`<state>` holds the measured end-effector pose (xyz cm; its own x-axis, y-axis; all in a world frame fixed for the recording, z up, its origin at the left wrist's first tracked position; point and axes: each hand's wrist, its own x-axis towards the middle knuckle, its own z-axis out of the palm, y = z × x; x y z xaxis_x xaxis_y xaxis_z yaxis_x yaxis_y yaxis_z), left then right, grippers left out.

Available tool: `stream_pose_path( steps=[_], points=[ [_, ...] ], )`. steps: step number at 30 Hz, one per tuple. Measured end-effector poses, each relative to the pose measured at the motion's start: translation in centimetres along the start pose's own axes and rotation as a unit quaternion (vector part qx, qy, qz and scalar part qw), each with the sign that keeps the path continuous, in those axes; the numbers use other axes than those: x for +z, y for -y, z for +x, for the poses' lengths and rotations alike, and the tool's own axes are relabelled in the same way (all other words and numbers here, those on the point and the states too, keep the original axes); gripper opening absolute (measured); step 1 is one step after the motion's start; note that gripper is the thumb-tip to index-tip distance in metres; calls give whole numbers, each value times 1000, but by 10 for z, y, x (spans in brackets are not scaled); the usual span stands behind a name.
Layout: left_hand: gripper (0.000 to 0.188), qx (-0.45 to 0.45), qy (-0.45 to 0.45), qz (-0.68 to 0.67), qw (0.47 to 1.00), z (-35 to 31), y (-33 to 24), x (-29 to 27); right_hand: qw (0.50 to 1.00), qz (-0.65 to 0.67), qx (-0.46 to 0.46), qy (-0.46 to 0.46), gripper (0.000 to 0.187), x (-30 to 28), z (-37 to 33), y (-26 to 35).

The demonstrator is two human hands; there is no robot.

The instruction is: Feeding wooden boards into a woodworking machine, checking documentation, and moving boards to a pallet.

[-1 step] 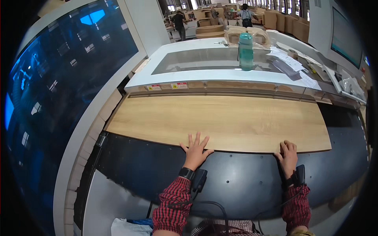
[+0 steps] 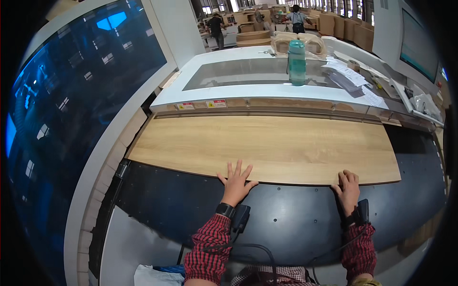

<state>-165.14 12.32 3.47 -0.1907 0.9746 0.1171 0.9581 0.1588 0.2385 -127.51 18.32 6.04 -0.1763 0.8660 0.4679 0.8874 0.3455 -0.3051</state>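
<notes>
A long, light wood-grain board (image 2: 267,148) lies flat on a black bed (image 2: 276,238), its far edge close to the machine's front rail. My left hand (image 2: 235,185) rests on the near edge left of centre, fingers spread on the surface. Further right, my right hand (image 2: 349,187) holds the same near edge. Its fingers are bent and close together on top, with the thumb at the edge; the thumb's tip is hard to make out. Both wrists wear dark straps with small black devices and cables.
Behind the board stands a white machine cover (image 2: 167,95) with a dark window. On it are a green bottle (image 2: 296,64), papers (image 2: 348,75) and a wrapped bundle (image 2: 312,45). A large blue-tinted panel (image 2: 81,95) rises at left, a monitor (image 2: 420,45) at right. Two people are far back.
</notes>
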Motion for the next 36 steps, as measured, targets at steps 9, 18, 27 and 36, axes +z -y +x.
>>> stream_pose_path(
  steps=[9,18,27,36],
  points=[
    [63,16,-24,-8,1000,-3,2,0,1000,2,-5,-11,49,1,-3,1],
    [63,23,-25,-29,999,-3,4,-1,1000,20,0,-9,51,4,-1,-1],
    [63,32,-29,-40,998,-2,5,-3,1000,12,-13,-1,52,6,0,-3],
    [64,51,-36,-54,997,1,8,-6,1000,7,-15,-5,54,7,0,-1]
  ],
)
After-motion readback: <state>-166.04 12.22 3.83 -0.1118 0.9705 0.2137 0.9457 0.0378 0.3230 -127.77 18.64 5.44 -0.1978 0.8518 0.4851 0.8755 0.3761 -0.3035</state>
